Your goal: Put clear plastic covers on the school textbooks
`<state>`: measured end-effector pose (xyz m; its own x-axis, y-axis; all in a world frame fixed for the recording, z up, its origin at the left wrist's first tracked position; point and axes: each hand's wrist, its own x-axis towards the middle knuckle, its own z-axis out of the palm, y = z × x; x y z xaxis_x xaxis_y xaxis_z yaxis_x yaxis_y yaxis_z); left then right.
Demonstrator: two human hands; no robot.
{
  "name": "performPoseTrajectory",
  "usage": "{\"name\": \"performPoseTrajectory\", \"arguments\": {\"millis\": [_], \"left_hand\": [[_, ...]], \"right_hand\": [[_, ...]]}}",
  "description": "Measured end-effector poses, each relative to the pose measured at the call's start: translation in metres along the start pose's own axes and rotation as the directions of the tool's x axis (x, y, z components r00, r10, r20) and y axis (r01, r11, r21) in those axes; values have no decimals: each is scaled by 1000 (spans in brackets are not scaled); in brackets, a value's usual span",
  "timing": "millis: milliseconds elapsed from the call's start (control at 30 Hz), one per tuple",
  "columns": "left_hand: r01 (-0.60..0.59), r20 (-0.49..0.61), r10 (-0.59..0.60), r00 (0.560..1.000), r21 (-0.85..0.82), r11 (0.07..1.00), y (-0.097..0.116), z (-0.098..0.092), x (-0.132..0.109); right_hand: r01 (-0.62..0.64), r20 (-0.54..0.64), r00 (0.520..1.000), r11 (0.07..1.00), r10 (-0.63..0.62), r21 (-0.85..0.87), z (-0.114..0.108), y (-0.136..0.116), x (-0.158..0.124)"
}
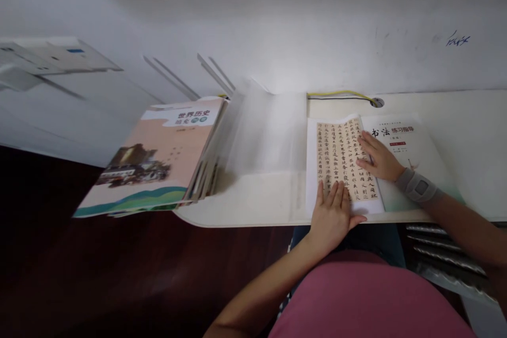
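Observation:
A sheet of calligraphy practice paper (335,156) with columns of characters lies on the white desk (467,132). My left hand (335,211) rests flat on its near edge, fingers stretched out. My right hand (378,156) lies on the sheet's right side, fingers extended over the characters; a grey band wraps that wrist. Under the sheet's right edge is a white and green calligraphy workbook (412,142).
A stack of textbooks (158,158) with a history book on top overhangs the desk's left edge. A translucent plastic folder (265,132) stands between the stack and the sheet. A yellow cable (340,94) runs along the wall to a desk hole. Dark floor lies at left.

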<state>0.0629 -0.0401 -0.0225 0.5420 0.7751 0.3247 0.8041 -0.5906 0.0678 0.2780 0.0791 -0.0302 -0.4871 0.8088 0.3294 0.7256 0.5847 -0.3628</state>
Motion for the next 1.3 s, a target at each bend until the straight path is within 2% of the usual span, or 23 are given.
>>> {"name": "performPoseTrajectory", "arguments": {"millis": [167,467,1000,1133,1200,1300], "left_hand": [[25,12,-24,1000,-11,1000,1,1,2],[-111,4,112,994,-81,990,13,5,0],[-52,-23,50,998,-67,996,8,5,-5],[-50,-12,49,999,-61,997,4,-1,-4],[6,-50,-6,999,-2,1000,-6,-7,-3],[220,-136,-203,970,129,967,-32,-19,-2]], "right_hand": [[-9,20,1000,998,10,-64,3,-1,0],[16,88,996,991,-4,-132,3,-2,-1],[8,103,994,973,17,-232,8,-7,-1],[10,129,991,962,26,-273,9,-9,1],[-15,129,990,954,56,-301,10,-16,0],[-18,149,987,951,67,-309,13,-37,-10]]}}
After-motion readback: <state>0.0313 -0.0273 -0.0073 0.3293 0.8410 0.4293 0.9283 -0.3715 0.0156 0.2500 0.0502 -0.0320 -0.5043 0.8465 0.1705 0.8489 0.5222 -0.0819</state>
